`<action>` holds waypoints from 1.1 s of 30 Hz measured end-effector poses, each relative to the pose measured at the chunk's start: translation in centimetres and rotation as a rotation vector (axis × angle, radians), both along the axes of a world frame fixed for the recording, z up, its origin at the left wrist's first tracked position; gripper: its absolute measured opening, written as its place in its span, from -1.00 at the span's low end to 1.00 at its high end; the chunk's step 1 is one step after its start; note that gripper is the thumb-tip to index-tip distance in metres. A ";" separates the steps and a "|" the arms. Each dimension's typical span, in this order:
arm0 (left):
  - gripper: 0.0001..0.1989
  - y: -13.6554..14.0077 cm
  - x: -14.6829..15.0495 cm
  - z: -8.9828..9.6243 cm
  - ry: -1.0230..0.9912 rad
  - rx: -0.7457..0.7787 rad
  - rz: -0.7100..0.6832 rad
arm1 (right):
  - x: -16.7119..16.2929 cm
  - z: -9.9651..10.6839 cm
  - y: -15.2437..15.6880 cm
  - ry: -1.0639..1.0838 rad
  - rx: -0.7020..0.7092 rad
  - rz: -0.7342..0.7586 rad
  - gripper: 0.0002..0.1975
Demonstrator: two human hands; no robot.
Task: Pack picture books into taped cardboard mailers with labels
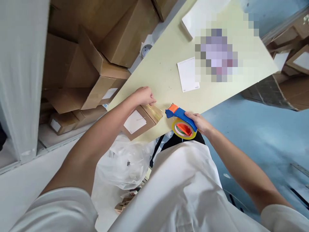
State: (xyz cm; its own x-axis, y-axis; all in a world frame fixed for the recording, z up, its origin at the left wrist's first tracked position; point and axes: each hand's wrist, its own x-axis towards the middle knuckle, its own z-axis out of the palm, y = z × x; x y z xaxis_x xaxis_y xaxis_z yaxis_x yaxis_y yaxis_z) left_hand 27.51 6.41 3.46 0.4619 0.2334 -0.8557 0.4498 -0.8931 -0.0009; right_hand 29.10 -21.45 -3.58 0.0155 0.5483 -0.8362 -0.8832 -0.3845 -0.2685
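Observation:
My right hand (199, 122) grips the blue handle of a tape dispenser (180, 114), which carries a roll of clear yellowish tape (184, 129) and has orange parts. The dispenser is held just off the front edge of the table, right of a small cardboard box (145, 120). That box has a white label on one side and shiny tape along its end. At the box's far edge is my left hand (145, 95), fingers curled closed and thumb side toward the tape. What those fingers hold, if anything, is hidden.
The pale table (159, 77) bears a white card (188, 75), a white stack (198, 19) and a blurred-out object. Large cardboard boxes (72, 71) fill shelves on the left. A plastic bag (120, 161) hangs below the table edge. More boxes (292, 80) stand at right.

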 end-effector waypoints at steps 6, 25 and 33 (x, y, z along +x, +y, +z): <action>-0.82 -1.1 -1.6 -2.5 0.050 0.084 -0.281 | -4.4 -0.5 -0.4 0.155 -0.036 -0.089 -0.68; -0.27 0.3 -8.3 0.5 -0.187 -0.109 -0.378 | -9.2 -1.9 2.6 0.160 0.094 -0.075 -0.66; -0.38 4.2 -13.5 -0.2 -0.139 -0.334 -0.206 | -7.3 -2.0 3.1 0.204 0.184 0.015 -0.65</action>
State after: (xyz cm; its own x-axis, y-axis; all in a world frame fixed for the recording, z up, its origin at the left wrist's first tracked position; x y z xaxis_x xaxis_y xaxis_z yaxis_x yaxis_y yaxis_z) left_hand 14.01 10.66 3.25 0.5864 -0.1560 -0.7949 0.2370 -0.9053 0.3525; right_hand 21.81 -18.32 -5.59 -0.1527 0.6899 -0.7076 -0.9207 -0.3596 -0.1519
